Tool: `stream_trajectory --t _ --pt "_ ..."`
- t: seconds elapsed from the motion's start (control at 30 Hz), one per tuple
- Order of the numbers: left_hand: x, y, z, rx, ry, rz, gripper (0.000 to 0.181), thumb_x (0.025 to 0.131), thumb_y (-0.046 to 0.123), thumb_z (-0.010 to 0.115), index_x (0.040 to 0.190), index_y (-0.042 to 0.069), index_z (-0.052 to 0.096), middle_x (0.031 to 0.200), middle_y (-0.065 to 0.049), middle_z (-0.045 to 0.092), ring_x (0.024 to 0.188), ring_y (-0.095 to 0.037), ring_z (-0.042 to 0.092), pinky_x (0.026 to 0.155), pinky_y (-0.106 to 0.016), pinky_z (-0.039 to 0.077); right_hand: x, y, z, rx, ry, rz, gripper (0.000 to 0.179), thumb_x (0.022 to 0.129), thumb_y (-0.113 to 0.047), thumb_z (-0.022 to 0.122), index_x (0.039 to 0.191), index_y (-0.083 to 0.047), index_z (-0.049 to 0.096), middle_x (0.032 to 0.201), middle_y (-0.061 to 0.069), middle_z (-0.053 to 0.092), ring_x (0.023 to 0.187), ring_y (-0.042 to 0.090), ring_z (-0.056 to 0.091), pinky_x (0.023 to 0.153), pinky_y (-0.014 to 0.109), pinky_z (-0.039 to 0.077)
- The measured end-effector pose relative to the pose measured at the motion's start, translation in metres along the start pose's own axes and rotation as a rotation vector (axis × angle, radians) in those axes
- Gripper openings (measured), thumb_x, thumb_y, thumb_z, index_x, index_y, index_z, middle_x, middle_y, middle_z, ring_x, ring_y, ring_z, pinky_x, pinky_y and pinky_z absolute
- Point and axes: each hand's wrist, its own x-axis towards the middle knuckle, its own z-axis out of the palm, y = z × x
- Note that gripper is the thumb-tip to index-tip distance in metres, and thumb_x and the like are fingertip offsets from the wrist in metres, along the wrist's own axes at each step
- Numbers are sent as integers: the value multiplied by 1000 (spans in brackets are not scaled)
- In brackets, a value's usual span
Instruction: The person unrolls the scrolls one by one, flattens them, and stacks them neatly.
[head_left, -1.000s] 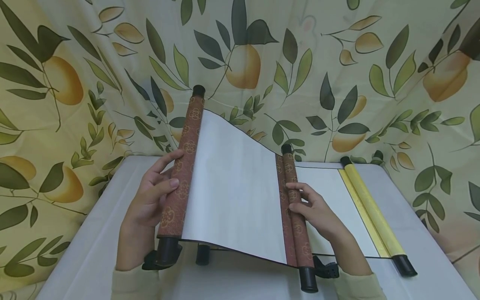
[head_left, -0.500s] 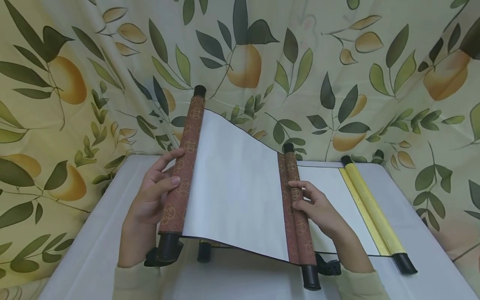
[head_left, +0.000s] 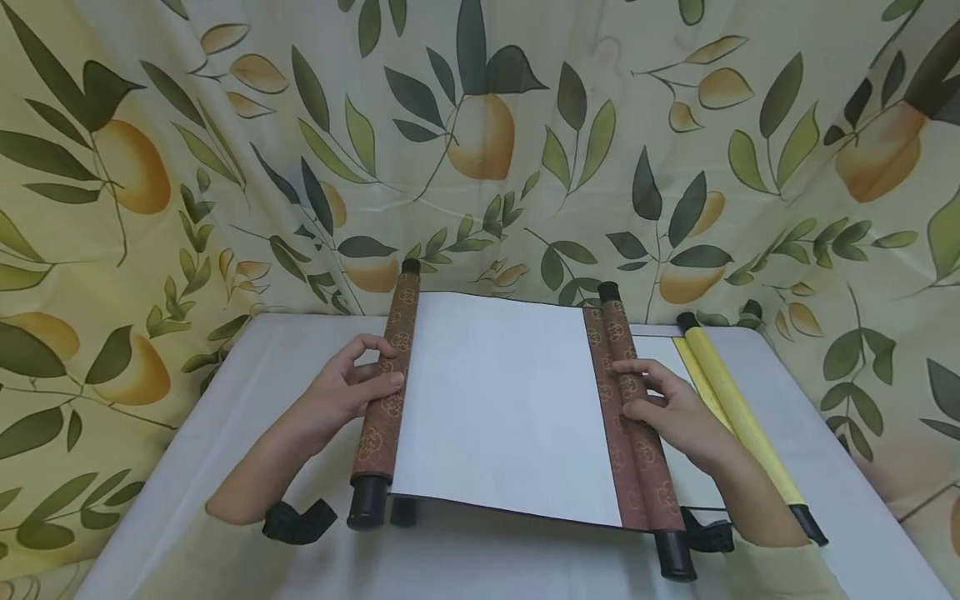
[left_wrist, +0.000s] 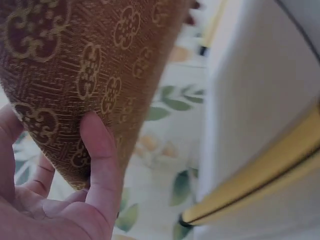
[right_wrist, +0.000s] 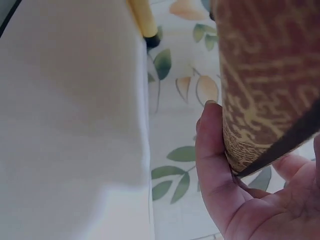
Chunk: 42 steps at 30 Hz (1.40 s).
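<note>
A hanging scroll with blank white paper (head_left: 510, 400) and patterned reddish-brown brocade ends is held partly unrolled above the table. My left hand (head_left: 352, 387) grips its left roll (head_left: 386, 400), thumb in front; the left wrist view shows that thumb (left_wrist: 100, 155) against the brocade (left_wrist: 100, 60). On the other side, my right hand (head_left: 678, 412) holds the narrower right roller (head_left: 651, 450) between thumb and fingers. Its brocade (right_wrist: 270, 65) fills the upper right of the right wrist view. Black knobs cap both rods. Behind the raised paper, part of a second scroll is hidden.
The second, yellow-edged scroll lies spread on the white-covered table (head_left: 202, 467), its yellow right roller (head_left: 750, 425) showing beyond my right arm. A curtain (head_left: 480, 208) printed with fruit and leaves hangs behind the table. Black straps (head_left: 300, 523) circle both wrists.
The left roll has come down and slightly right, bringing both ends nearly level. My right hand has shifted right with its roller. The paper now slopes less and covers more of the yellow scroll.
</note>
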Motion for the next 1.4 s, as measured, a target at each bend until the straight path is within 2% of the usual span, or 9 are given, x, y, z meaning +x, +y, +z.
stream_trajectory --t 0.13,0.23,0.4,0.53,0.63,0.83,1.03,1.13,1.4 --pt "4 -4 0 114 -44 -39 40 95 16 67 130 11 47 121 -23 56 97 -25 64 79 -39 57 -1 -2 -6 -35 -18 -3 50 94 -2 58 141 -8 45 143 23 38 101 32 62 74 35 58" --pt "7 -6 3 222 -66 -19 37 94 14 66 129 11 55 125 -21 56 100 -25 60 78 -38 56 -1 -5 -10 -60 -34 -16 49 94 -3 59 141 -6 45 143 26 38 99 32 62 72 36 59" --pt "11 -11 7 396 -67 34 22 91 16 68 112 10 63 109 -13 58 89 -24 52 68 -35 49 -1 -10 -15 -95 -49 -41 48 93 -1 59 140 -6 46 141 25 41 94 29 64 68 35 59" --pt "13 -14 7 471 -61 47 25 90 23 74 105 11 59 98 -9 54 84 -23 48 65 -34 44 0 -12 -18 -94 -67 -45 49 93 0 59 140 -6 46 139 25 44 90 26 65 67 36 59" --pt "14 -14 6 504 -64 45 25 89 22 73 105 11 57 98 -9 54 85 -23 49 66 -34 44 0 -13 -20 -94 -81 -38 48 94 -1 60 139 -7 46 141 25 43 91 26 64 67 36 59" --pt "13 -15 4 546 -55 13 21 89 15 66 109 16 59 107 -8 58 90 -23 53 66 -35 50 -1 -15 -23 -100 -86 -16 48 94 -2 61 139 -8 46 144 24 39 95 28 63 67 36 59" --pt "11 -16 1 532 -64 5 21 91 23 70 104 14 56 95 -8 54 83 -22 51 62 -34 48 -4 -15 -24 -97 -89 -10 48 94 -1 60 139 -6 45 143 25 40 91 26 63 65 37 59" --pt "10 -16 0 523 -68 10 20 91 20 70 102 14 55 96 -9 53 81 -22 53 61 -34 49 -4 -14 -24 -94 -92 -4 49 94 -1 60 140 -5 44 141 27 39 91 25 64 65 36 58" --pt "6 -13 -6 560 -56 -15 15 92 15 58 107 15 62 103 -10 58 78 -22 56 54 -32 52 -6 -10 -28 -113 -88 -7 48 94 -2 59 140 -6 45 144 27 36 94 31 63 65 37 59"
